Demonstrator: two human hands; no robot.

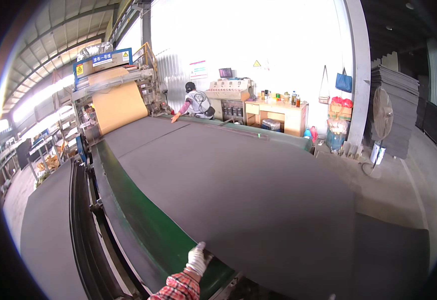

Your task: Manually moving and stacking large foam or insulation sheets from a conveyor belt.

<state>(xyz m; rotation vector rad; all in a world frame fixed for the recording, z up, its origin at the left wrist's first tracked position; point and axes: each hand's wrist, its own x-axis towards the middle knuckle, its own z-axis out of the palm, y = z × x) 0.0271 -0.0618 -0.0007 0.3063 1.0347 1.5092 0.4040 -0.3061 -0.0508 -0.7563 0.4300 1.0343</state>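
A large dark grey sheet [238,190] lies along a conveyor with a green belt [143,215]. At the sheet's near left edge is my left hand [197,259], in a white glove below a red checked sleeve. Its thumb rests on top of the sheet and the fingers curl under the rim, out of sight. A small pale tip at the bottom edge, over the sheet, looks like part of my right hand [332,297]; its fingers are hidden. Across the line between two sheets, farther back, lies another grey sheet [133,132].
A coating machine [116,102] with a tan web stands at the far end. Beside it a co-worker [197,102] reaches onto the sheet. Along the wall are a control console [231,90] and a desk [278,112]. At right stand a fan [381,114] and stacked grey sheets [401,115].
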